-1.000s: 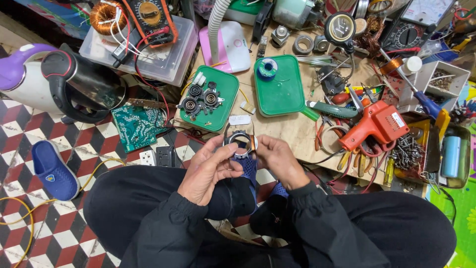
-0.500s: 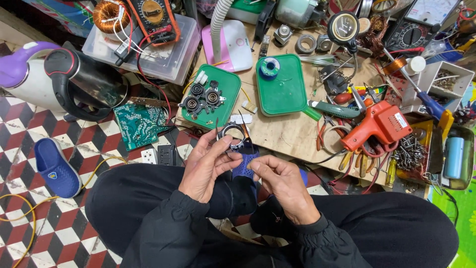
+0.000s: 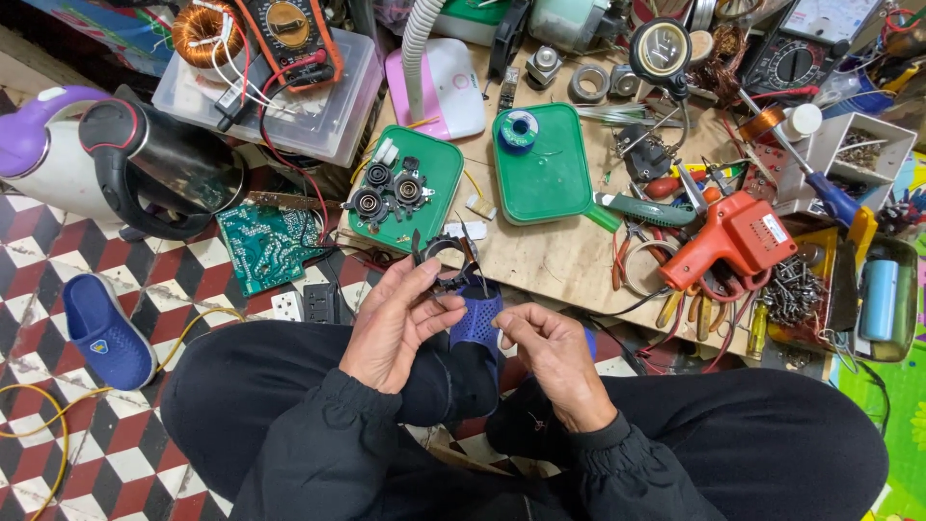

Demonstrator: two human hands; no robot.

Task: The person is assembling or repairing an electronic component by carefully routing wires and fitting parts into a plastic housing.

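Note:
My left hand (image 3: 394, 323) grips a small black round part with metal tabs (image 3: 446, 262), held up just over the front edge of the low wooden board (image 3: 550, 259). My right hand (image 3: 555, 362) hovers a little to the right and nearer me, fingers curled with the thumb and forefinger pinched; whether anything tiny is between them I cannot tell. A blue slipper (image 3: 477, 318) on my foot lies between the two hands. Just beyond the part sits a green tray (image 3: 439, 178) holding three similar black round parts.
A second green tray (image 3: 555, 174) carries a solder spool. An orange soldering gun (image 3: 738, 236) and several screwdrivers lie right. A green circuit board (image 3: 265, 246), black kettle (image 3: 159, 169), power strip (image 3: 309, 304) and another blue slipper (image 3: 106, 328) are on the checkered floor left.
My right hand has let go of the round part and drawn back toward me. My left hand keeps the part, now turned and held slightly further left.

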